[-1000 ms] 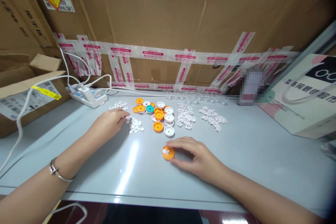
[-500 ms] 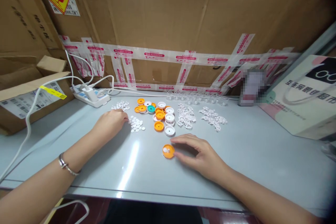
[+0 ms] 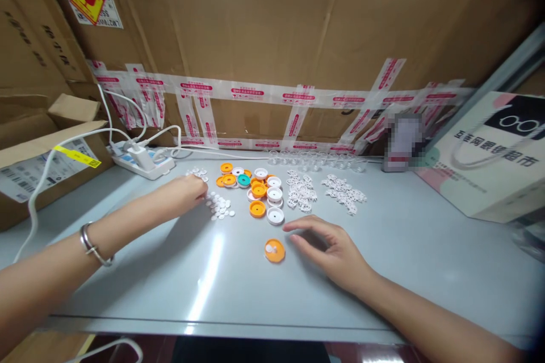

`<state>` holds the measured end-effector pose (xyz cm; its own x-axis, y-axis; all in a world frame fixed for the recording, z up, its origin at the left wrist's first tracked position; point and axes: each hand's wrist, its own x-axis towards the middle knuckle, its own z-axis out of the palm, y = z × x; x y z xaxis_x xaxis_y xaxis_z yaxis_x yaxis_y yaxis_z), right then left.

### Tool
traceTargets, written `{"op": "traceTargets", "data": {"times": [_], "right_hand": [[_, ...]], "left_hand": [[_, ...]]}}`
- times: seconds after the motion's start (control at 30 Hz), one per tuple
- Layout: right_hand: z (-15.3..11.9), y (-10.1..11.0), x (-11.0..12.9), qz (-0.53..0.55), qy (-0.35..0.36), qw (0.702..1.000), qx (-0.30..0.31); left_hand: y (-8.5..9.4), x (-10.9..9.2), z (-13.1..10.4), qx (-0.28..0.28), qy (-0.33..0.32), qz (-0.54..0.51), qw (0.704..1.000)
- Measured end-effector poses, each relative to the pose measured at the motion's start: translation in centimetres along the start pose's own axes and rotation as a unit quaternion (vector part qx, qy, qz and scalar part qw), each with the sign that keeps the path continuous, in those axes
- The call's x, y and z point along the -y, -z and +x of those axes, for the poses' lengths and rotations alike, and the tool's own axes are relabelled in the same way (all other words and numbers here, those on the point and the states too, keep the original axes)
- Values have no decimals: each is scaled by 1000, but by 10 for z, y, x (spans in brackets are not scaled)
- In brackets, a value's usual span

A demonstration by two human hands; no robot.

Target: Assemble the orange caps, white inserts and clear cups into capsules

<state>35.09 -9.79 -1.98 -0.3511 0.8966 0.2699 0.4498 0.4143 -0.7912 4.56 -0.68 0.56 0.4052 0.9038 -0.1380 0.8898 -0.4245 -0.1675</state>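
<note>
My left hand reaches to the edge of a pile of small white discs, its fingers drawn together at the tips; whether a disc is between them I cannot make out. Behind it lies another group of small white pieces. My right hand rests on its side with thumb and fingers apart, holding nothing. Just left of its fingertips, apart from them, an orange round cap lies on the table with small white parts inside.
Orange caps, white caps and a teal cap are heaped mid-table. Right of them lie white openwork pieces and clear round parts behind. A power strip, cardboard boxes and a printed bag stand around.
My right hand has drawn back slightly from the orange cap, leaving a wider gap. My left hand stays by the disc pile, its fingers a little more bent down. The view has shifted slightly.
</note>
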Motion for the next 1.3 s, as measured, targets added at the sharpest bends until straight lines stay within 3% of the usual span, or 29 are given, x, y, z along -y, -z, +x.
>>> {"op": "traceTargets", "data": {"times": [0.37, 0.63, 0.73, 0.8, 0.87, 0.9, 1.0, 1.13, 1.3], "right_hand": [[7, -1, 1, 2, 7, 1000, 4], [5, 0, 1, 5, 8, 1000, 5], [5, 0, 1, -1, 20, 1000, -5], [6, 0, 1, -9, 44, 999, -19], [8, 1, 2, -16, 92, 995, -41], [8, 1, 4, -19, 123, 991, -55], [9, 0, 9, -31, 198, 976, -87], [7, -3, 13, -28, 222, 969, -106], [3, -5, 9, -5, 193, 970, -149]], "left_hand": [[10, 21, 3, 21, -24, -151, 988], [-3, 18, 4, -36, -40, -107, 993], [1, 14, 0, -55, -30, -84, 994], [13, 4, -9, -64, -52, -113, 990], [30, -15, -20, -87, -126, -186, 971], [38, -27, -25, -114, -171, -220, 954], [49, -68, -32, -262, -262, -297, 880], [35, -105, -25, -347, -317, -321, 823], [14, -114, -21, -379, -321, -339, 799]]}}
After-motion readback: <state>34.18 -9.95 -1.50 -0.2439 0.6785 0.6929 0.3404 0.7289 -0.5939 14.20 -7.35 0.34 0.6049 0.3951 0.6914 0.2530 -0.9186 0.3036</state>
